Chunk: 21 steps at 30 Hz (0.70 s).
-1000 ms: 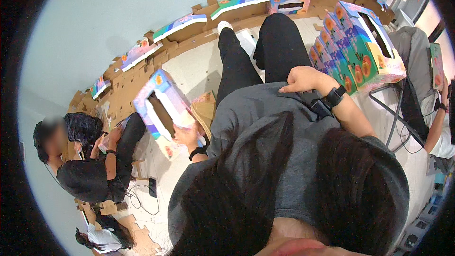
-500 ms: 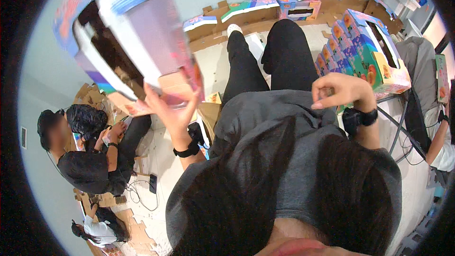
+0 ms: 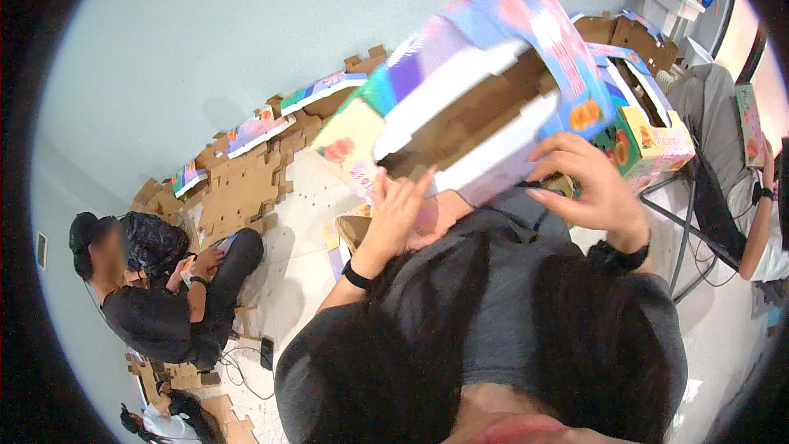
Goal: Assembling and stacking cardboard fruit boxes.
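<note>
A printed cardboard carton [image 3: 567,74] in blue, lilac, white and yellow, with fruit pictures, is tilted up in front of me. Its long side opening shows a bare brown inside. My left hand [image 3: 399,210] grips the carton's lower left end, fingers at the edge of the opening. Close by the lower right side is my right hand [image 3: 588,185], thumb and fingers curved and apart. Whether its fingertips touch the carton I cannot tell. The raised carton hides most of my legs.
More printed cartons [image 3: 649,136] stand to the right, beside dark metal bars [image 3: 686,222]. Flattened brown cardboard [image 3: 246,189] lies along the wall. One person [image 3: 148,304] sits at left, another [image 3: 168,423] lower left, and someone in grey trousers [image 3: 715,115] sits at right. A phone [image 3: 267,353] lies on the floor.
The carton has swung from the upper left to in front of me and tipped over to the right. My right hand's curled fingers have spread beside it. My view has turned left.
</note>
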### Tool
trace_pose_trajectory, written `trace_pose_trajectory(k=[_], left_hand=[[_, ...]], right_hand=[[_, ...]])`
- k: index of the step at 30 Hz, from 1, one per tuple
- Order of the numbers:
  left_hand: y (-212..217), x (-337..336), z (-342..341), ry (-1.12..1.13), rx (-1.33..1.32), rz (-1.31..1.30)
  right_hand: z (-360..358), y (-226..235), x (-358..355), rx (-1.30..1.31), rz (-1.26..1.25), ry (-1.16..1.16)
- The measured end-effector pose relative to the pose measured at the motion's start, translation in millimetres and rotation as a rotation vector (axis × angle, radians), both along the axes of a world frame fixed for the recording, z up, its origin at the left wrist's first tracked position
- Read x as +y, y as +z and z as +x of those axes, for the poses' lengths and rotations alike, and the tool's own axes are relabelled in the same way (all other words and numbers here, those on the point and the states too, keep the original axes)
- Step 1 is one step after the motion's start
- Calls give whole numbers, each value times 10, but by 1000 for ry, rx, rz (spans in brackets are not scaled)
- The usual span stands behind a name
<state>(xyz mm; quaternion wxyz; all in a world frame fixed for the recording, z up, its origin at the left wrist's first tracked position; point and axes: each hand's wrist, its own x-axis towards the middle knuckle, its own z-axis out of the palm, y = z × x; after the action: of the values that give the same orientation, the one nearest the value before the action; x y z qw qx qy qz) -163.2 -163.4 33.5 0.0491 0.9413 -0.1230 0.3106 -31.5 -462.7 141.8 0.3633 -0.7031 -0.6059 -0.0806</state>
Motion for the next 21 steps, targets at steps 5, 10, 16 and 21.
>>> trace_pose_trajectory(k=[5, 10, 16, 21], left_hand=[[37, -75, 222, -105, 100, 320], [127, -30, 423, -225, 45, 56], [165, 145, 625, -170, 40, -104], [181, -97, 633, -107, 2, -36]], right_hand=[[269, -401, 352, -304, -36, -201], [410, -562, 268, -456, -47, -364], [408, -621, 326, -485, -15, -584], [425, -731, 531, -398, 31, -556]])
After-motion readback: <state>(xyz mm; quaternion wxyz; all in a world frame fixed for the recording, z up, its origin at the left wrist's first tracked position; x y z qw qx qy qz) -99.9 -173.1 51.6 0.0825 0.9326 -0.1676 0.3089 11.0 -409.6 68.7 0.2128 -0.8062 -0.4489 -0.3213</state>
